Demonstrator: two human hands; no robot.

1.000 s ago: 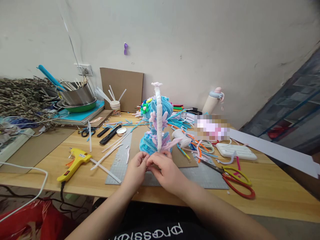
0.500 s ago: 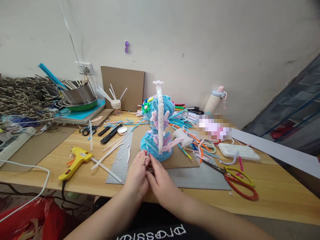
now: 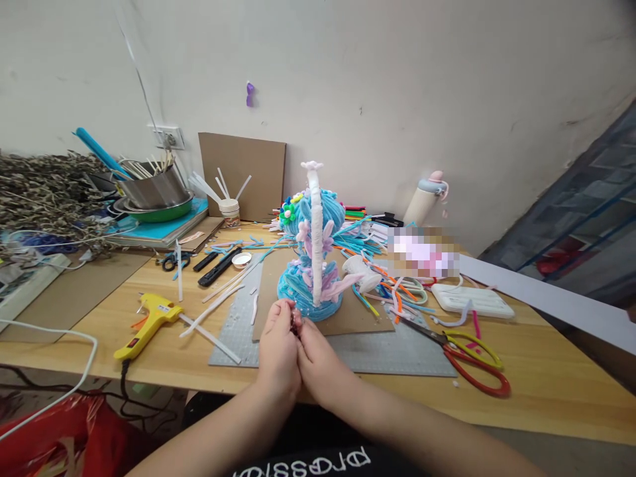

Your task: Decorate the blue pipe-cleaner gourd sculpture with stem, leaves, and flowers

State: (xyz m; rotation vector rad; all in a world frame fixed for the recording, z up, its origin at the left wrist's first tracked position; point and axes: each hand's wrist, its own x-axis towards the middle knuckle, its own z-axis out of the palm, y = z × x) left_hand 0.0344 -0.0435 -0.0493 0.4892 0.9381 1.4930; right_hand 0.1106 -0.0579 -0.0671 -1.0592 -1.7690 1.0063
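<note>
Just in front of the craft, my left hand (image 3: pixel 279 351) and my right hand (image 3: pixel 325 364) press together, both closed. Between their fingertips shows a small dark, pinkish thing (image 3: pixel 296 322), too hidden to name. Behind them stands an upright fuzzy pipe-cleaner craft (image 3: pixel 289 278) with a wide blue base and a rounded blue top. A white stem (image 3: pixel 317 245) runs up its near side to a pale flower. Pink blossoms and a green flower (image 3: pixel 287 214) decorate it. My hands are close to its base; I cannot tell whether they touch it. Cardboard (image 3: pixel 365 321) lies beneath.
A yellow glue gun (image 3: pixel 149 321) lies left, near glue sticks (image 3: pixel 211 311). Open-bladed scissors (image 3: pixel 472 354) lie right on the grey cutting mat (image 3: pixel 407 354). A white spool (image 3: pixel 362 273), loose pipe cleaners and a white power bank (image 3: pixel 472 301) sit behind. A bottle (image 3: pixel 423 202) stands by the wall.
My hands have drawn closer together and the fingers have shifted around the small thing, which now shows a little at the tips. The view has moved slightly; the craft stays in place.
</note>
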